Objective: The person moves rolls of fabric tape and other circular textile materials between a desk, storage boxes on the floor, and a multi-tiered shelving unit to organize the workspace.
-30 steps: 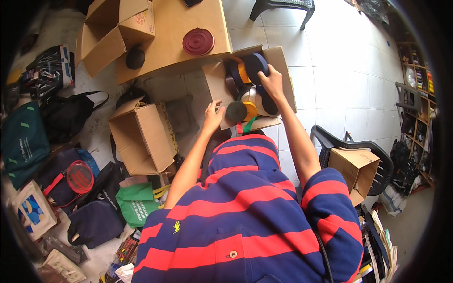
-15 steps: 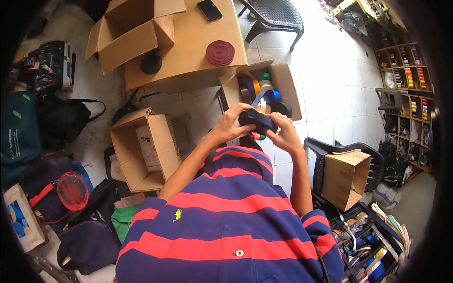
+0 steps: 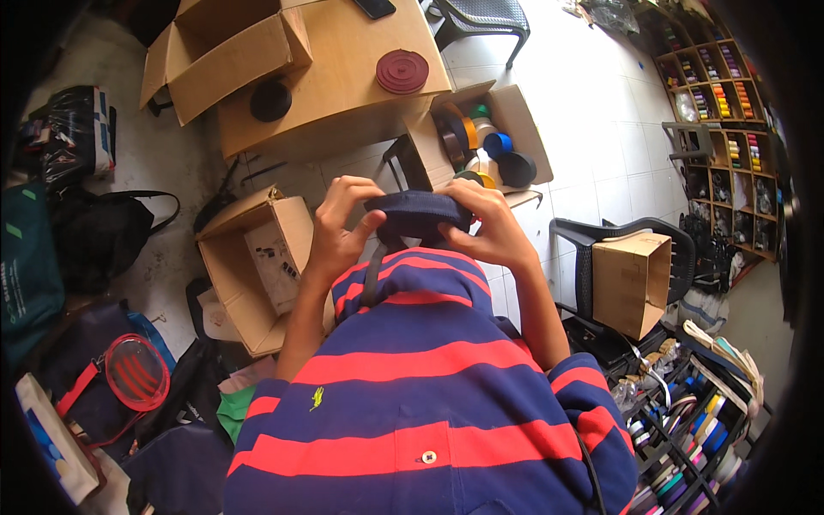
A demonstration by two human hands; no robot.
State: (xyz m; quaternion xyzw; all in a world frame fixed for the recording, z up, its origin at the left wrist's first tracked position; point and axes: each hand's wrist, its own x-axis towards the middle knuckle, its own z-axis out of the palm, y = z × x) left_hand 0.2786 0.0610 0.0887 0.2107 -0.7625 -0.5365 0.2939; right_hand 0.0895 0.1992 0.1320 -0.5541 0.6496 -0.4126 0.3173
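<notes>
A dark navy roll of webbing tape (image 3: pixel 418 211) is held up close in front of my chest, with a loose tail hanging down. My left hand (image 3: pixel 342 225) grips its left end, thumb below and fingers over the top. My right hand (image 3: pixel 487 221) closes on its right end, the thumb pressed on its near side. Beyond my right hand stands an open carton (image 3: pixel 534 142) of webbing rolls, among them a black roll (image 3: pixel 517 170), a blue roll (image 3: pixel 498 143) and an orange roll (image 3: pixel 469 130).
On the wooden table (image 3: pixel 343 69) lie a maroon roll (image 3: pixel 402 71), a black roll (image 3: pixel 271 100) and an open carton (image 3: pixel 232 81). Another open box (image 3: pixel 257 270) sits left. At right, a black chair (image 3: pixel 577 266) bears a carton (image 3: pixel 631 283); thread shelves (image 3: pixel 721 107) stand behind.
Both hands have brought the navy roll left and nearer to me, away from over the carton. The roll is turned more edge-up, and the rolls in the carton show more fully.
</notes>
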